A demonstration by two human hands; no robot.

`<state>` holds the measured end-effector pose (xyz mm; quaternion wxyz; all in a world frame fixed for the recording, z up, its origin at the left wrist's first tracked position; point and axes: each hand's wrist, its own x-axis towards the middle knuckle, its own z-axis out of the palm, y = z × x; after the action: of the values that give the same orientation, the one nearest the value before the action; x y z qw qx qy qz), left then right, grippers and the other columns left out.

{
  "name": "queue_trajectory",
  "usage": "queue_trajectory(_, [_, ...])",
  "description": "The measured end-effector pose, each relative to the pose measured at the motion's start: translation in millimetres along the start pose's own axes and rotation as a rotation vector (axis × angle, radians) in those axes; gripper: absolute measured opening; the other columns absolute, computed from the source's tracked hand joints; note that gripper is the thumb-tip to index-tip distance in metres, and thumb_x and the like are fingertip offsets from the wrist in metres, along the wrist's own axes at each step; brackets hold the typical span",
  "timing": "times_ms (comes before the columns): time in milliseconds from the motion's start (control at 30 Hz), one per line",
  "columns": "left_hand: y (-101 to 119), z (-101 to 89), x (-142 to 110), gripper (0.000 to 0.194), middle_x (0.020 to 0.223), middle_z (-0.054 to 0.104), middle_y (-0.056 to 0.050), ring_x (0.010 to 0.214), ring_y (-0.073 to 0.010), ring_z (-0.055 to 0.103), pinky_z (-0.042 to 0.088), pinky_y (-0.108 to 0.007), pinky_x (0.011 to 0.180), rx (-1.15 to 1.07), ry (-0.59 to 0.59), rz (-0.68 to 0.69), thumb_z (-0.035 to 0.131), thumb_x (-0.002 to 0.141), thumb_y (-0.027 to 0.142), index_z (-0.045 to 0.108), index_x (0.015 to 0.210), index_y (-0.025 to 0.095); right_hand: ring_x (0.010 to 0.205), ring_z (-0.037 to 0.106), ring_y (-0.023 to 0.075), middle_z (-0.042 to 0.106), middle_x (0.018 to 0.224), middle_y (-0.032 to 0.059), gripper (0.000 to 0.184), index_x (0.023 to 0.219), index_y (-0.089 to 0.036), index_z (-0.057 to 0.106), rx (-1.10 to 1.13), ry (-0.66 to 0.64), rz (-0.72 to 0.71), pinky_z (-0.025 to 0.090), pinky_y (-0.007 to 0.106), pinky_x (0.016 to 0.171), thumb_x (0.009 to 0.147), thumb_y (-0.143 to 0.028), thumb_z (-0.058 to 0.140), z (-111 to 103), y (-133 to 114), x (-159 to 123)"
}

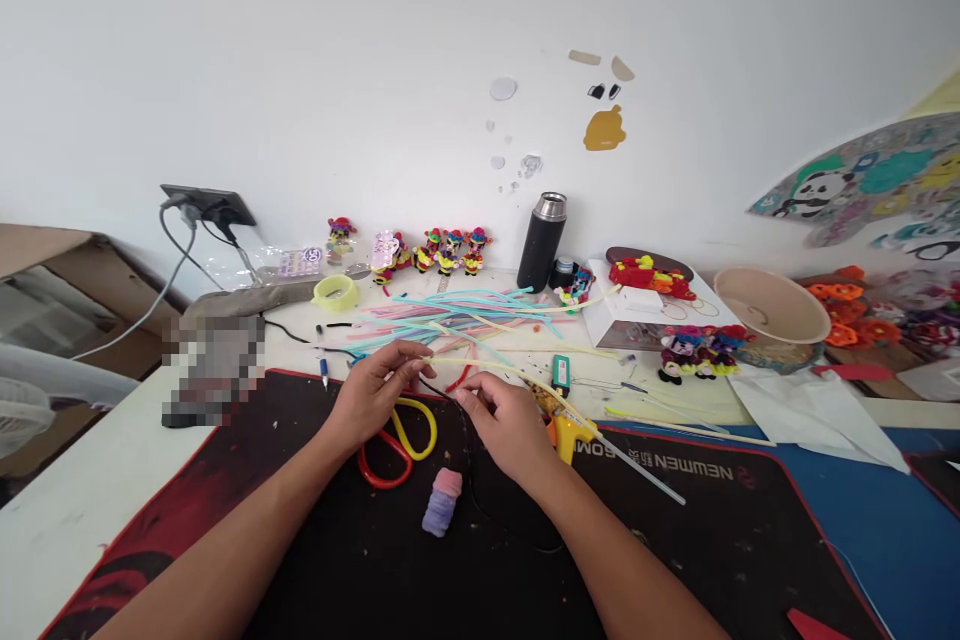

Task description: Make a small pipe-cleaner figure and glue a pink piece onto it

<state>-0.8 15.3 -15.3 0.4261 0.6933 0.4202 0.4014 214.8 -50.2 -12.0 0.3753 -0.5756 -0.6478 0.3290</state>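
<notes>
A pale yellow pipe cleaner (480,363) runs from the fingertips of my left hand (381,388), which is pinched closed, and arcs behind my right hand (504,417). The thumb and fingers of my right hand are drawn together beside a thin black cord (466,450); what they grip, if anything, I cannot make out. Under my left hand lie scissors with a red and a yellow handle loop (431,432), their blades hidden. A small pink and purple fuzzy roll (442,503) rests on the black mat (360,560). A yellow glue gun (576,432) with a clear glue stick lies behind my right wrist.
Many pastel pipe cleaners (450,315) lie loose across the back. Behind them stand several small fuzzy dolls (452,252), a black flask (541,242) and a yellow tape roll (336,293). At right are a white box (600,315), a beige bowl (780,305) and white paper (817,415).
</notes>
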Motion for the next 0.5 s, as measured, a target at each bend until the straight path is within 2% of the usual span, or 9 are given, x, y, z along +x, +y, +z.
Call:
queue_trajectory(133, [6.0,1.5,-3.4,0.029,0.088,0.078,-0.006,0.069,-0.0161,0.064,0.053,-0.028,0.068,-0.015,-0.03,0.011,0.06,0.099,0.045,0.07,0.106,0.019,0.045,0.051,0.014,0.055,0.055,-0.0058,0.033,0.107,-0.02,0.072,0.247,-0.007,0.148,0.038,0.025,0.049,0.101,-0.049,0.056,0.5,4.5,2.9])
queue_trajectory(233, [11.5,2.7,-5.0,0.028,0.087,0.077,-0.005,0.069,-0.0161,0.065,0.053,-0.028,0.068,0.038,-0.076,0.012,0.058,0.099,0.044,0.071,0.102,0.02,0.04,0.047,0.0124,0.052,0.054,-0.0071,0.04,0.102,-0.02,0.068,0.371,-0.01,0.199,0.035,0.024,0.043,0.099,-0.057,0.056,0.3,4.6,3.7])
queue_trajectory(367, [16.8,2.7,-5.4,0.028,0.085,0.077,-0.004,0.069,-0.0166,0.066,0.053,-0.027,0.067,0.087,-0.127,0.033,0.056,0.1,0.043,0.072,0.097,0.02,0.039,0.047,0.012,0.051,0.052,-0.0079,0.047,0.104,-0.02,0.068,0.426,0.013,0.218,0.035,0.023,0.043,0.096,-0.064,0.057,-1.5,1.2,4.3])
queue_trajectory(500, [15.9,1.4,-5.8,0.028,0.083,0.076,-0.003,0.069,-0.0165,0.066,0.052,-0.027,0.067,0.131,-0.151,0.043,0.054,0.101,0.042,0.072,0.095,0.021,0.04,0.047,0.0112,0.052,0.052,-0.007,0.048,0.088,-0.02,0.065,0.433,0.034,0.233,0.036,0.023,0.043,0.093,-0.068,0.059,-2.8,-1.7,4.6])
